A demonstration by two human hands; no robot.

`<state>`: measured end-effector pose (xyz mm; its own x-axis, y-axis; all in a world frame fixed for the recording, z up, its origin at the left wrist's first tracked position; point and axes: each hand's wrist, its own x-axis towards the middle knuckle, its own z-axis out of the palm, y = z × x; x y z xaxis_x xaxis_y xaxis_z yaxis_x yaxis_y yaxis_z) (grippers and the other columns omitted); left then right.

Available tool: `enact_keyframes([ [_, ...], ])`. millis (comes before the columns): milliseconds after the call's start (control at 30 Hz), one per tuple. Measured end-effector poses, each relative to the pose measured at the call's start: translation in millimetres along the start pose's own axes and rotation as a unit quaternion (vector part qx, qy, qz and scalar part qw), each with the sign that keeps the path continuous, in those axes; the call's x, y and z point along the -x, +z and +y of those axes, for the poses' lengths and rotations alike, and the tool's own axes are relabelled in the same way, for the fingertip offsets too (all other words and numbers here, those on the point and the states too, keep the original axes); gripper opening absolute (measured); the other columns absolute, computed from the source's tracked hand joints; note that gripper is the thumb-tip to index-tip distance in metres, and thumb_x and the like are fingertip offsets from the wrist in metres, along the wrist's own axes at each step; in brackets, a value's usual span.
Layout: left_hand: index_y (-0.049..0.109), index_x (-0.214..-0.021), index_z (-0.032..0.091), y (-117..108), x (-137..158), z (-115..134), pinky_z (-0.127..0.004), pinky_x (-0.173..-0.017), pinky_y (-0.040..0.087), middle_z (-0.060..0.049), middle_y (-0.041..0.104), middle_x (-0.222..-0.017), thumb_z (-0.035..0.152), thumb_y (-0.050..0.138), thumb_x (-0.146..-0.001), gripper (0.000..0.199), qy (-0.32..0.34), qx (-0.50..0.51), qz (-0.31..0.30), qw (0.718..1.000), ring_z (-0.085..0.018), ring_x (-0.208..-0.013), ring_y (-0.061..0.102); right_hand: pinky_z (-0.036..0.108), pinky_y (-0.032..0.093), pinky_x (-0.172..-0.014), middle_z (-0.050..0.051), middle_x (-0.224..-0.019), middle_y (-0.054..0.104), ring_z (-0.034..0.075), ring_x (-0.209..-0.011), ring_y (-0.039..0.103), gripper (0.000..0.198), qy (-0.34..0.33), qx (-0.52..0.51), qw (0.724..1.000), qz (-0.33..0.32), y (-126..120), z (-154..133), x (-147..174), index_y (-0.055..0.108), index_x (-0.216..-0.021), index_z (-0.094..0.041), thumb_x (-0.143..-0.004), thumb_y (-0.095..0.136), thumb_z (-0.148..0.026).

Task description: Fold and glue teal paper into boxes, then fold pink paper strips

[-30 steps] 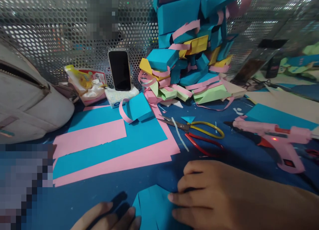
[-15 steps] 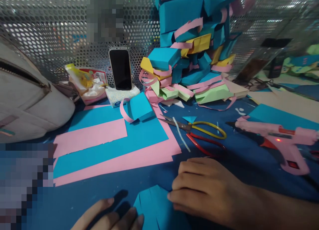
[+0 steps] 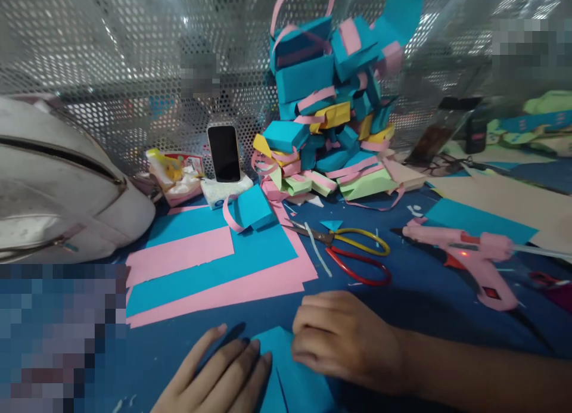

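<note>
A folded piece of blue paper (image 3: pixel 292 384) lies on the table at the bottom of the view, its lower part cut off by the frame. A crease or slit runs down its middle. Flat along its left edge rests my left hand (image 3: pixel 218 374), the fingers stretched out and the fingertips touching the paper. My right hand (image 3: pixel 344 341) is closed, with fingers curled down on the upper right edge of the paper. Its fingertips and thumb are partly hidden. Beyond this hand lie scissors (image 3: pixel 333 239) with one yellow and one red handle, blades open.
A pink glue gun (image 3: pixel 476 252) with a lit red light lies at right. Pink and blue sheets (image 3: pixel 210 282) lie at left, under a small blue paper bag (image 3: pixel 252 207). Behind stand a phone (image 3: pixel 224 154), a pile of paper bags (image 3: pixel 304 79) and a white backpack (image 3: pixel 67 186).
The camera view has tilted up, showing more of the pile's top. My left hand has moved further over the paper's left side, and my right hand's fingers have curled in more tightly.
</note>
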<state>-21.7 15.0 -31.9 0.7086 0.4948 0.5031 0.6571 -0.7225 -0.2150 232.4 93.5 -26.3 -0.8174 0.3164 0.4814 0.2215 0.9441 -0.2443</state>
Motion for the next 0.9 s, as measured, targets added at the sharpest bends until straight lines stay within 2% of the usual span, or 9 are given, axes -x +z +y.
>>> enact_keyframes([
  [100, 0.068, -0.121, 0.023, -5.1, -7.2, -0.9, -0.041, -0.122, 0.01, 0.002, 0.072, -0.094, 0.031, 0.038, -0.104, 0.035, -0.012, 0.023, -0.024, 0.999, -0.015, -0.098, 0.059, 0.026, 0.036, -0.06, -0.001, -0.082, 0.066, 0.011, -0.071, 0.054, 0.018, -0.009, -0.003, 1.0, -0.012, -1.3, 2.4, -2.4, 0.063, -0.083, -0.018, -0.097, 0.055, -0.026],
  [200, 0.061, -0.129, 0.023, -15.3, -12.3, -1.4, -0.041, -0.12, 0.01, 0.001, 0.07, -0.099, 0.03, 0.045, -0.101, 0.033, -0.012, 0.043, -0.069, 0.997, -0.018, -0.101, 0.057, 0.026, 0.038, -0.062, 0.0, -0.083, 0.066, 0.013, -0.073, 0.056, 0.018, -0.015, -0.006, 1.0, -0.002, -2.7, 1.9, -4.0, 0.064, -0.085, -0.017, -0.097, 0.053, -0.025],
  [400, 0.04, -0.146, 0.02, -39.0, -19.2, 2.1, -0.051, -0.113, 0.025, -0.006, 0.065, -0.111, 0.017, 0.048, -0.094, 0.054, -0.028, 0.11, -0.213, 0.971, -0.024, -0.107, 0.056, 0.026, 0.041, -0.067, 0.003, -0.085, 0.067, 0.015, -0.076, 0.059, 0.017, -0.002, -0.018, 1.0, -0.014, -3.8, -0.7, -4.8, 0.066, -0.088, -0.017, -0.097, 0.054, -0.026],
  [467, 0.042, -0.144, 0.022, -43.0, -19.4, 3.6, -0.053, -0.113, 0.025, -0.006, 0.064, -0.113, 0.015, 0.048, -0.093, 0.052, -0.036, 0.113, -0.211, 0.97, -0.025, -0.11, 0.056, 0.025, 0.042, -0.067, 0.003, -0.086, 0.067, 0.015, -0.077, 0.059, 0.014, 0.001, -0.039, 0.999, -0.018, -4.2, -0.4, -5.1, 0.066, -0.088, -0.017, -0.096, 0.057, -0.026],
  [633, 0.049, -0.137, 0.022, -44.0, -14.7, 5.7, -0.053, -0.114, 0.025, -0.007, 0.059, -0.134, 0.016, 0.047, -0.096, 0.042, -0.017, 0.097, -0.193, 0.976, -0.027, -0.128, 0.048, 0.024, 0.044, -0.071, 0.004, -0.091, 0.067, 0.015, -0.083, 0.061, 0.009, 0.021, -0.081, 0.996, -0.035, -6.1, 0.4, -5.2, 0.066, -0.091, -0.017, -0.094, 0.063, -0.025],
  [900, 0.049, -0.136, 0.019, -39.7, -11.0, 10.2, -0.051, -0.114, 0.028, -0.009, 0.058, -0.132, 0.006, 0.041, -0.094, 0.045, -0.011, 0.086, -0.189, 0.978, -0.025, -0.122, 0.052, 0.024, 0.046, -0.073, 0.003, -0.094, 0.068, 0.016, -0.085, 0.062, 0.014, 0.053, -0.079, 0.994, -0.046, -12.0, -3.3, -2.7, 0.067, -0.096, -0.018, -0.089, 0.07, -0.03],
])
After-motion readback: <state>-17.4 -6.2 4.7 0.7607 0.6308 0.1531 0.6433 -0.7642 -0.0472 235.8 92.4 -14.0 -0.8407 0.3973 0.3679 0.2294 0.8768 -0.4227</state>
